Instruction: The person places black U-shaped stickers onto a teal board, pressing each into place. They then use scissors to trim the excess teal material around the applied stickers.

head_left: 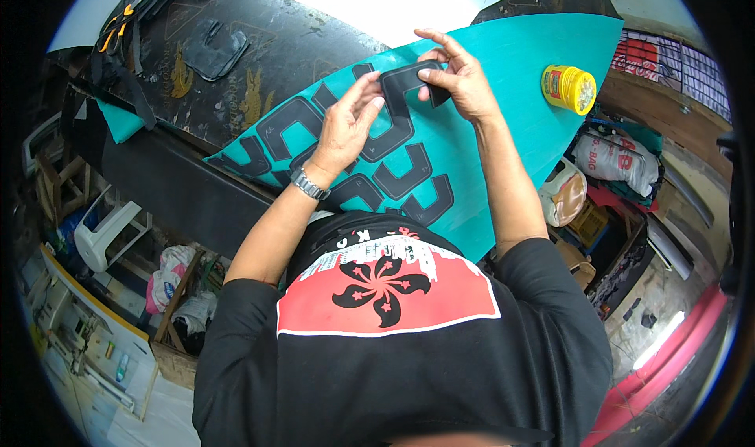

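Black C-shaped piece (409, 81), flat rubbery-looking cutout, held up just above teal sheet (503, 93), near sheet's upper middle. Pinched from both ends: left hand (346, 128) on its lower-left edge w/ fingertips pressed together on the material, right hand (460, 81) on its right end, thumb under, index on top, other fingers spread and lifted. Sits between the two hands, a little above left hand and level w/ right-hand fingertips. Cannot tell whether touching the sheet or hovering over it.

Below and left of it, rows of matching black C-shapes (401, 175) lying flat on the teal sheet, approx. in a staggered pattern, running from lower centre toward sheet's left tip. Held piece lines up roughly w/ top of that pattern.

Metal wristwatch (309, 184) on left wrist. Yellow round tub (569, 89), lid off, standing on teal sheet well to the right of right hand, near sheet's right edge.

Teal sheet resting across dark worktable (259, 46), scuffed, w/ faded gold marks. Another black cutout (212, 49) lying on table at upper left, well apart from hands. Orange-handled scissors (114, 30) at far upper left among black scraps.

Black T-shirt w/ red and white print (385, 289) filling lower centre.
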A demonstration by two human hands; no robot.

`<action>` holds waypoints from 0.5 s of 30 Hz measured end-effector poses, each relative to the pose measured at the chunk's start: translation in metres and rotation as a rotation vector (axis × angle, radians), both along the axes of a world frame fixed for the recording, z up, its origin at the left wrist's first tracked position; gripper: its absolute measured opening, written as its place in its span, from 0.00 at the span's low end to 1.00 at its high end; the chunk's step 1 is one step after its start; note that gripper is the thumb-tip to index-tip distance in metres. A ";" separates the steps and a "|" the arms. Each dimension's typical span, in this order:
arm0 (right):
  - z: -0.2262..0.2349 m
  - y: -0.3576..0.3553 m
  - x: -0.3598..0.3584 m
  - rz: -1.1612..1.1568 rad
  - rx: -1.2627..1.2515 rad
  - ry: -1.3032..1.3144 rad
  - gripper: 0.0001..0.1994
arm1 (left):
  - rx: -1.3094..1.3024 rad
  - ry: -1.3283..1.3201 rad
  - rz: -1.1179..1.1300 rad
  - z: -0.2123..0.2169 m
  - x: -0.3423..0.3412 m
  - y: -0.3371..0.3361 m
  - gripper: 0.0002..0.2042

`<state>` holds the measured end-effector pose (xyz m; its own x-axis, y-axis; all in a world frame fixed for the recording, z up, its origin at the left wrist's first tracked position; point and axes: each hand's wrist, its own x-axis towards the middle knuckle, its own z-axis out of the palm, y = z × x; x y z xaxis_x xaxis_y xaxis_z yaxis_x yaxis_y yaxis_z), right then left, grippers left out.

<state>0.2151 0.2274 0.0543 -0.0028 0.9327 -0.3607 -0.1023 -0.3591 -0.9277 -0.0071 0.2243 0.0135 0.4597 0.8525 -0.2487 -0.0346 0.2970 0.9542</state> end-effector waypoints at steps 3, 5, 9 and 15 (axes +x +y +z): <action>-0.015 -0.001 0.000 -0.029 0.035 -0.008 0.31 | -0.115 -0.035 -0.014 -0.009 0.007 0.004 0.21; -0.022 0.001 0.000 -0.062 0.043 -0.087 0.32 | -0.109 0.009 -0.033 -0.013 0.008 0.011 0.22; -0.030 0.010 0.004 -0.113 0.057 -0.120 0.32 | -0.090 0.041 -0.056 -0.017 0.011 0.022 0.22; -0.035 0.024 0.015 -0.064 0.012 -0.177 0.31 | -0.078 0.085 -0.044 -0.018 0.011 0.042 0.20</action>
